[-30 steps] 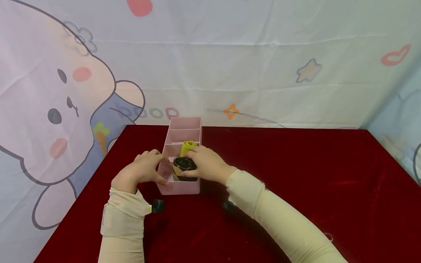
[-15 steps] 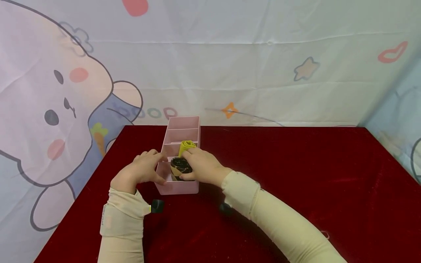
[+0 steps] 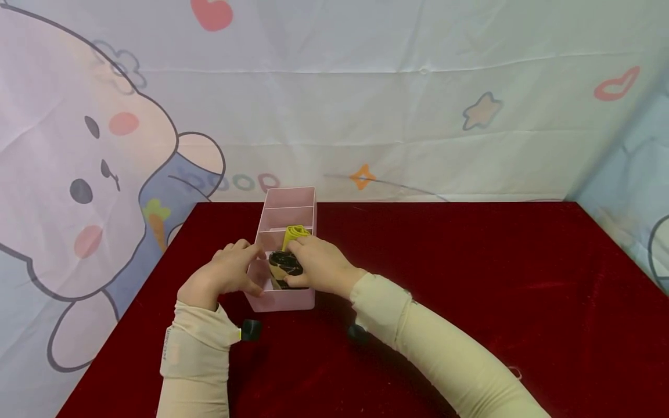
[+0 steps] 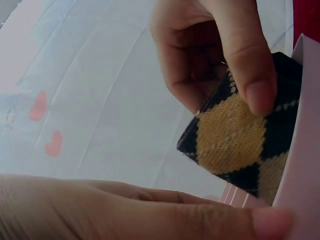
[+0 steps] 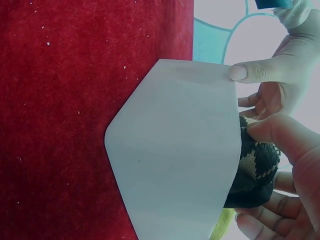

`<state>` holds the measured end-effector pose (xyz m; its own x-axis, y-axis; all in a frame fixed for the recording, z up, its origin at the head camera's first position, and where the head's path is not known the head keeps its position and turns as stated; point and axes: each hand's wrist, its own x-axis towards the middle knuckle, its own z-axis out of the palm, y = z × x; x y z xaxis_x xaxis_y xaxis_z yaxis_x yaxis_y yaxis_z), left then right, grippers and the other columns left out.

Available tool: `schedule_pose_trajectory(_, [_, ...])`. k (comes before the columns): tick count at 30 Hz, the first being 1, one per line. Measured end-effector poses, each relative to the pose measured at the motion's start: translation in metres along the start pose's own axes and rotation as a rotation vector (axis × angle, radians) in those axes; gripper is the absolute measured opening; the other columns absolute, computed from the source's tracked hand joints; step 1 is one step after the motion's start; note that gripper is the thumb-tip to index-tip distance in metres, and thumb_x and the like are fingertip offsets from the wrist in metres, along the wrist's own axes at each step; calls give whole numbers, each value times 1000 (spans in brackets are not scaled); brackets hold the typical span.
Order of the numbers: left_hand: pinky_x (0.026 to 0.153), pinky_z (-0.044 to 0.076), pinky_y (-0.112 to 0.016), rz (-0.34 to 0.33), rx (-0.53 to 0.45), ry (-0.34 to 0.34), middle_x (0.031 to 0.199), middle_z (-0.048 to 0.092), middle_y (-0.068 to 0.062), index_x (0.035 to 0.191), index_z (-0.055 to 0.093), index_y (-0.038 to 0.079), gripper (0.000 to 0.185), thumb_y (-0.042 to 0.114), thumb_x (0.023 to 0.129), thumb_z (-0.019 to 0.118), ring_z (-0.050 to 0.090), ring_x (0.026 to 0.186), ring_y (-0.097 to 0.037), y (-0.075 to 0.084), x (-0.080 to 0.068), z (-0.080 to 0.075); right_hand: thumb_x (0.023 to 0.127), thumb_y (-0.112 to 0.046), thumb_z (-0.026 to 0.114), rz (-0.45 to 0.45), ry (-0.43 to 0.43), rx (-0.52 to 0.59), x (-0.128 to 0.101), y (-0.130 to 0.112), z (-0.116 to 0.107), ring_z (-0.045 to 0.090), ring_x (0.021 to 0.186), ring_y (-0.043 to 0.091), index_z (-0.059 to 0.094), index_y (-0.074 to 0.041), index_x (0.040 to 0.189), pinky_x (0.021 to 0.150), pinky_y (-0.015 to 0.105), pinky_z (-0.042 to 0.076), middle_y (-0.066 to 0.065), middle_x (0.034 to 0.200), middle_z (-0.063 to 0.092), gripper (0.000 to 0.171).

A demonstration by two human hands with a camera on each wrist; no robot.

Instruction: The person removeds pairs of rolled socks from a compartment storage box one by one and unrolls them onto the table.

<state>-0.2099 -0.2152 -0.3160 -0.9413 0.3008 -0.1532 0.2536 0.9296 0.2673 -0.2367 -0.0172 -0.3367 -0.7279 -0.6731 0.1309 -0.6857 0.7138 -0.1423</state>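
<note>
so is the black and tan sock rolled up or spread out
Rolled up. The black and tan sock is a tight bundle, gripped by the right hand, standing in the nearest compartment of the pink organizer.

A black-and-tan argyle sock [image 3: 285,268], a yellow roll [image 3: 295,233], a pink box [image 3: 282,299], a deep red cloth [image 3: 470,273].

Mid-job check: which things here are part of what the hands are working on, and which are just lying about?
In hand:
- rolled black-and-tan argyle sock, gripped by the right hand in the nearest compartment
- pink divided organizer box, steadied by the left hand

Just there:
- rolled yellow sock, in the next compartment
- red tablecloth
- cartoon backdrop cloth
</note>
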Motion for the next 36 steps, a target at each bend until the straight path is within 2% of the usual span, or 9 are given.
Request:
schedule_pose_trajectory(10, [98, 36, -61, -3, -2, -9, 125, 53, -21, 125, 57, 5, 62, 28, 73, 81, 46, 115, -40, 0, 0, -2, 83, -39, 69, 9, 74, 65, -4, -1, -8, 61, 90, 15, 60, -8, 114, 79, 27, 53, 4, 103, 65, 44])
schedule_pose_trajectory(14, [97, 37, -60, 4, 0, -1, 122, 55, -20, 125, 57, 6, 62, 29, 73, 81, 48, 113, -39, 0, 0, -2, 83, -39, 70, 44, 111, 132, -5, -1, -11, 62, 93, 15, 59, -8, 117, 81, 28, 54, 4, 105, 65, 47])
schedule_pose_trajectory(19, [95, 38, -59, 23, 4, 12, 119, 57, -20, 125, 57, 5, 61, 30, 74, 80, 49, 112, -39, 0, 0, -2, 83, -37, 71, 64, 182, 164, -7, 2, -12, 63, 94, 16, 59, -8, 116, 83, 29, 53, 4, 104, 67, 46])
schedule_pose_trajectory(27, [95, 38, -59, 56, -22, 78, 117, 57, -21, 126, 57, 5, 58, 29, 77, 78, 50, 111, -38, 7, -4, -8, 81, -33, 73, 128, 279, 281, -17, 4, -20, 62, 91, 19, 60, -6, 111, 81, 33, 53, 7, 102, 66, 42])
schedule_pose_trajectory(36, [95, 37, -58, 94, -48, 147, 115, 59, -17, 123, 60, 7, 51, 25, 79, 77, 50, 110, -36, 17, -7, -11, 80, -32, 75, 222, 341, 341, -37, 16, -23, 60, 87, 17, 62, -6, 112, 77, 33, 52, 6, 102, 66, 43])
